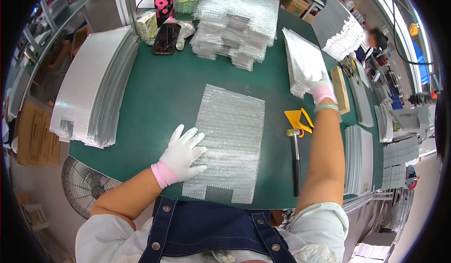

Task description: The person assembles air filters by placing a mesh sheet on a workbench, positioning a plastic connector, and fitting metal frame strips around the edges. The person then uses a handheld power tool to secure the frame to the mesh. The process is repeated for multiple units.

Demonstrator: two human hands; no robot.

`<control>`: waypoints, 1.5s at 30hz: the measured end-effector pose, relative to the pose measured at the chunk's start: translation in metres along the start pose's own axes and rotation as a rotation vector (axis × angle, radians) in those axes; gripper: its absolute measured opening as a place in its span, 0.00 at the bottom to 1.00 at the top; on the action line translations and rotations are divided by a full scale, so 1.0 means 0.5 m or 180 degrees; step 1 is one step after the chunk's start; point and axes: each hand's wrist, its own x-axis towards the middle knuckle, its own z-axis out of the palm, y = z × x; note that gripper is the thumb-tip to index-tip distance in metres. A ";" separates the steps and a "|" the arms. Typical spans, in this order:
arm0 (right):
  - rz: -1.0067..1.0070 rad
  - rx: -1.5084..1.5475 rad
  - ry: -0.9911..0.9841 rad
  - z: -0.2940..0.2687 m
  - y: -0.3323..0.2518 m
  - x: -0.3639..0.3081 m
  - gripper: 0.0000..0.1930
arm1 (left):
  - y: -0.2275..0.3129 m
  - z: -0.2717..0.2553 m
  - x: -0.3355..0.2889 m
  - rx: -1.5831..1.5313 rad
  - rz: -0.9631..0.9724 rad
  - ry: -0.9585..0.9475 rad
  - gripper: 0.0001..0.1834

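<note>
A silvery sheet (230, 136) with a fine bumpy texture and a notch in its near edge lies flat in the middle of the green table. My left hand (181, 155), in a white glove with a pink cuff, rests with fingers spread across the sheet's left edge. Farther off to the right, my right hand (322, 86), gloved the same way, touches the near end of a stack of similar bright sheets (303, 58). Its white fingers blend into the shiny stack, so their grip is unclear.
Taller stacks of textured sheets stand at left (91, 86) and far centre (237, 16). Beside my right forearm lie a mallet (295, 159) and a yellow scraper (295, 119). A wooden block (340, 90), a phone (167, 39) and a green bottle (186, 0) are also on the table (155, 103).
</note>
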 end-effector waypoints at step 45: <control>-0.2757 0.0585 0.1773 -0.215 -0.062 -0.787 0.29 | 0.267 -0.171 -0.027 -0.3458 -0.0491 0.0840 0.19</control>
